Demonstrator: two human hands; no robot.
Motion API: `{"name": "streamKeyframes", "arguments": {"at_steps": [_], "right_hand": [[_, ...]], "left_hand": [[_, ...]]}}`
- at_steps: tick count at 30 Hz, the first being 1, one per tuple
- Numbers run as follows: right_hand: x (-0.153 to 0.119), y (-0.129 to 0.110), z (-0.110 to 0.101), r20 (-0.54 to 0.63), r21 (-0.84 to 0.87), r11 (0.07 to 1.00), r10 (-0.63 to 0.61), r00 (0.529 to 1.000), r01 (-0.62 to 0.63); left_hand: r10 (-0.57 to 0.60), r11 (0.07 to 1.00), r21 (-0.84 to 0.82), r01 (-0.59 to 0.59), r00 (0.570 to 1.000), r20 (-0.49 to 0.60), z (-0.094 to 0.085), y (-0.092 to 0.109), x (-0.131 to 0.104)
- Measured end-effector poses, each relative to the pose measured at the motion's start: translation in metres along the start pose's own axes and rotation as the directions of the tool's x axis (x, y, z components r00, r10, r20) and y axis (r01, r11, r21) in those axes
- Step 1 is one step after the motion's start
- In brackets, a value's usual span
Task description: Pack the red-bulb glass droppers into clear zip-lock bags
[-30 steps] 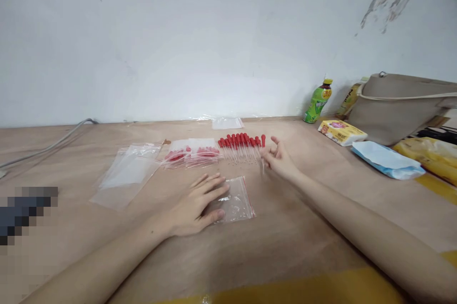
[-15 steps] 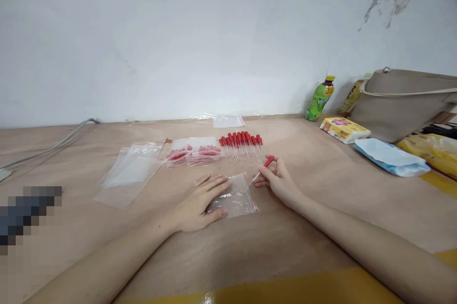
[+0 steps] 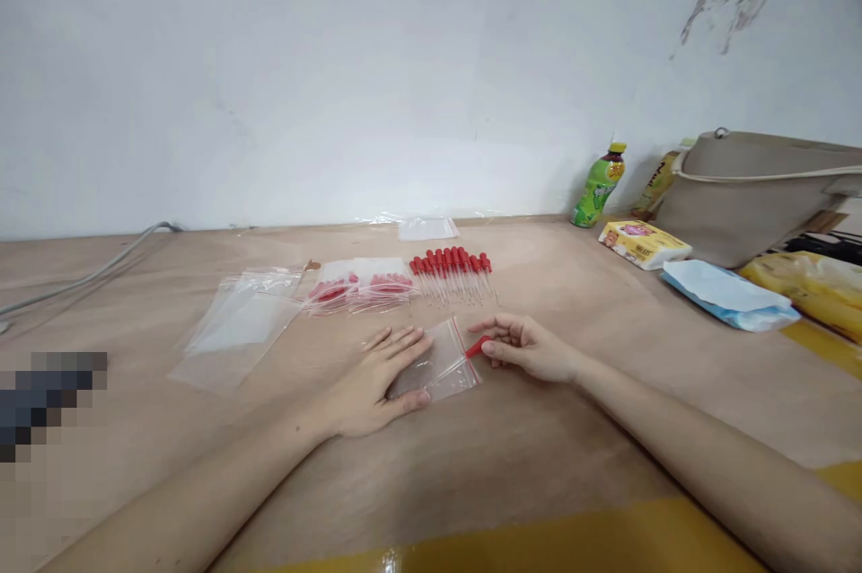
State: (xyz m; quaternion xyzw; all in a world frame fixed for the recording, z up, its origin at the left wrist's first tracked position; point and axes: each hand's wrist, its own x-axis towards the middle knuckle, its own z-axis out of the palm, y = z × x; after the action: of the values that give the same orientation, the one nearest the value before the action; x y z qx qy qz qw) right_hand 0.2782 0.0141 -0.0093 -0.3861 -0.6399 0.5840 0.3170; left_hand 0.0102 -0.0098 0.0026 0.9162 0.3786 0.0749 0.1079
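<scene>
My left hand (image 3: 381, 380) lies flat with its fingers spread, pressing a clear zip bag (image 3: 444, 375) onto the table. Between the thumb and fingers of my right hand (image 3: 529, 348) is the red bulb of a dropper (image 3: 477, 347). Its clear, thin tube reaches through the bag's red-edged mouth into the bag, while the bulb is still outside. Beyond my hands, several more red-bulbed droppers (image 3: 452, 263) lie side by side in a row. Left of them are filled zip bags (image 3: 391, 283) with red bulbs inside.
Flat clear bags (image 3: 239, 326) lie at the left, and another bag (image 3: 427, 229) rests by the wall. A grey cable (image 3: 108, 266) runs along the left. On the right stand a green bottle (image 3: 598, 187), a yellow tissue pack (image 3: 643, 243), a blue-white packet (image 3: 731, 293) and a grey bag (image 3: 747, 196).
My right hand has moved down and slightly left, sliding the dropper's tube into the zip bag's mouth. My left hand stays on the bag. The view has shifted slightly.
</scene>
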Motion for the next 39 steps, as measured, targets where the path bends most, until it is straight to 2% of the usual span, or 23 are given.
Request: {"name": "streamKeyframes", "arguments": {"at_steps": [4,6,8,10,13,18,21,24,28,30,32,36,39], "right_hand": [[-0.001,0.001,0.003,0.023,-0.008,0.989,-0.145,0.989,0.145],[-0.003,0.000,0.007,0.074,0.007,0.976,-0.217,0.973,0.217],[-0.004,-0.001,0.012,0.181,0.080,0.978,-0.204,0.962,0.193],[-0.006,-0.002,0.015,0.281,0.156,0.981,-0.158,0.947,0.117],[-0.005,-0.002,0.011,0.314,0.158,0.984,-0.127,0.941,0.080],[0.000,0.000,-0.016,0.248,0.038,0.998,-0.056,0.967,0.048],[0.002,0.002,-0.025,0.216,-0.017,1.000,-0.021,0.976,0.025],[0.003,0.002,-0.019,0.156,-0.097,0.995,0.004,0.988,0.011],[0.003,-0.005,-0.001,0.066,-0.201,0.976,-0.076,0.995,0.088],[0.001,-0.009,0.006,0.030,-0.226,0.971,-0.070,0.997,0.075],[0.000,-0.010,0.010,-0.023,-0.202,0.979,-0.015,1.000,0.010],[-0.002,-0.006,0.018,-0.147,-0.043,0.997,0.057,0.987,-0.064],[-0.003,-0.006,0.020,-0.233,-0.074,0.990,0.101,0.967,-0.121]], "left_hand": [[0.009,1.000,0.002,-0.009,1.000,-0.013,0.001,0.001,0.002],[0.015,1.000,-0.001,-0.015,1.000,-0.020,0.002,0.001,0.004],[0.025,1.000,-0.006,-0.026,0.999,-0.026,0.003,0.002,0.006],[0.034,0.999,-0.014,-0.035,0.999,-0.027,0.004,0.002,0.008],[0.046,0.998,-0.038,-0.047,0.998,-0.032,0.003,0.001,0.008],[0.161,0.979,-0.111,-0.172,0.981,-0.107,-0.002,-0.004,0.005],[0.199,0.960,-0.176,-0.216,0.974,-0.110,-0.003,-0.007,0.003],[0.163,0.961,-0.208,-0.183,0.981,-0.108,-0.003,-0.006,0.003],[0.114,0.957,-0.255,-0.138,0.988,-0.107,-0.004,-0.004,0.005],[0.101,0.956,-0.264,-0.126,0.989,-0.107,-0.004,-0.004,0.005],[0.097,0.959,-0.257,-0.122,0.989,-0.111,-0.003,-0.003,0.005],[0.099,0.963,-0.240,-0.125,0.988,-0.120,-0.002,-0.004,0.005],[0.092,0.966,-0.229,-0.121,0.987,-0.132,-0.001,-0.004,0.005]]}}
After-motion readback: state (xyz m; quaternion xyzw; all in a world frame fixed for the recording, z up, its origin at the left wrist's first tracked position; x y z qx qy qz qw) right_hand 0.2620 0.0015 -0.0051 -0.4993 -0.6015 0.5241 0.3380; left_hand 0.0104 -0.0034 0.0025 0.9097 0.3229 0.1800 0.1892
